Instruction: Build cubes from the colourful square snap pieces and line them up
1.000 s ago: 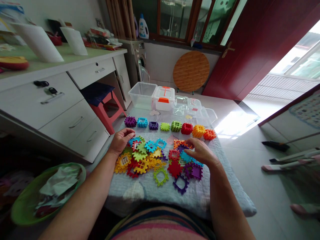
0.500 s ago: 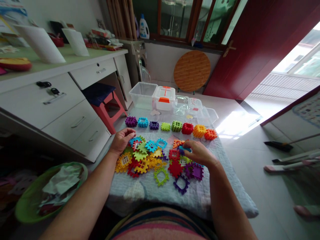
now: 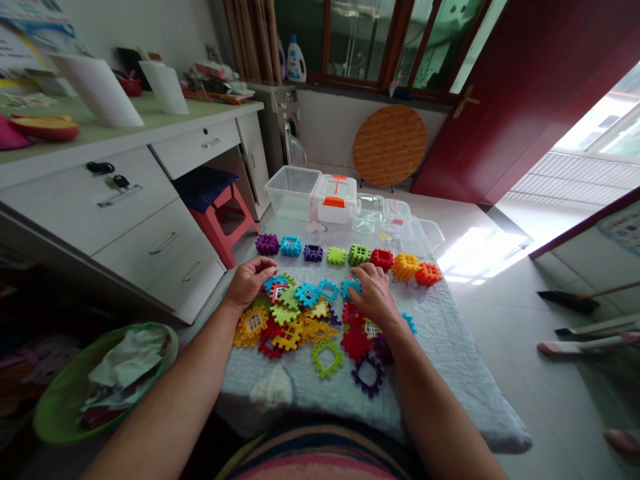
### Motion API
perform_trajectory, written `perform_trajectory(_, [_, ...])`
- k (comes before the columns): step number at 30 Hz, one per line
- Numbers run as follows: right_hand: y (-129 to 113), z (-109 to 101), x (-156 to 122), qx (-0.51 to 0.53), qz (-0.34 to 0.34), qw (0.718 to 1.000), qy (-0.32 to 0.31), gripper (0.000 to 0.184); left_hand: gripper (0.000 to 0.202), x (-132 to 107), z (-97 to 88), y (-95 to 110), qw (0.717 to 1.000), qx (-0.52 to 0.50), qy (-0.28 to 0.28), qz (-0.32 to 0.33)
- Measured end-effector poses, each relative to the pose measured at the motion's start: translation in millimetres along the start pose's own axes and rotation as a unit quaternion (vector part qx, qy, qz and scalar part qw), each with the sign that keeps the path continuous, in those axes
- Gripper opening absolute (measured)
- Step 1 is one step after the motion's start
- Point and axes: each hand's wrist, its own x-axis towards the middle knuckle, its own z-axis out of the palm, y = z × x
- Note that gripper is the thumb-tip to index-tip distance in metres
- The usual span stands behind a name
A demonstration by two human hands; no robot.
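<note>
A heap of flat, toothed plastic tiles [image 3: 300,320] in yellow, green, red, blue and purple lies on a pale blue quilted cloth [image 3: 450,360]. Behind it stands a row of assembled cubes [image 3: 345,255], from purple at the left to orange at the right. My left hand [image 3: 250,283] rests curled at the heap's left edge, fingers bent over the tiles. Palm down, my right hand [image 3: 373,293] lies over the heap's far right side, its fingers on a blue tile [image 3: 349,287] just in front of the green cube.
Clear plastic boxes [image 3: 293,190], one with an orange latch [image 3: 334,199], stand beyond the cubes. A white desk with drawers [image 3: 130,207] and a red stool [image 3: 215,217] are at the left. A green basin [image 3: 60,407] holds crumpled things at lower left.
My right hand has moved forward and left from the purple tiles to the blue tile near the cube row. The left hand has stayed put.
</note>
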Motion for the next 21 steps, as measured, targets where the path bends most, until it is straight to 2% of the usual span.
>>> perform_trajectory(1, [-1.8,2.6,-1.8,-0.014,-0.019,1.0,0.008,0.037,0.032,-0.2,0.1,0.4,1.0,0.005,-0.002,0.001])
perform_trajectory(3, [-7.6,6.6,-3.9,-0.013,-0.063,0.998,-0.015,0.041,0.032,-0.7,0.3,1.3,1.0,0.013,-0.005,0.002])
perform_trajectory(6, [-16.7,10.6,-2.9,-0.002,-0.105,0.991,-0.077,0.028,0.032,-1.5,0.8,3.3,1.0,0.018,-0.004,0.0])
perform_trajectory(8, [-19.7,12.2,-1.0,-0.003,-0.108,0.99,-0.091,0.016,0.033,-2.1,1.5,4.8,1.0,0.018,-0.004,-0.001])
perform_trajectory(12, [-17.7,13.9,0.9,0.015,-0.095,0.994,-0.043,0.015,0.035,-3.1,2.6,6.3,1.0,0.007,-0.005,-0.011])
perform_trajectory(15, [-14.2,15.8,0.9,0.045,-0.053,0.997,0.012,0.017,0.036,-2.9,1.5,4.9,1.0,-0.003,-0.008,-0.015])
perform_trajectory(18, [-12.3,17.6,0.9,0.071,-0.014,0.997,0.035,0.022,0.034,-2.5,-0.9,2.5,1.0,0.004,-0.011,-0.008])
perform_trajectory(21, [-9.7,17.3,0.6,0.047,0.004,0.996,0.076,0.028,0.033,-2.2,-2.4,0.6,1.0,0.01,-0.014,-0.003])
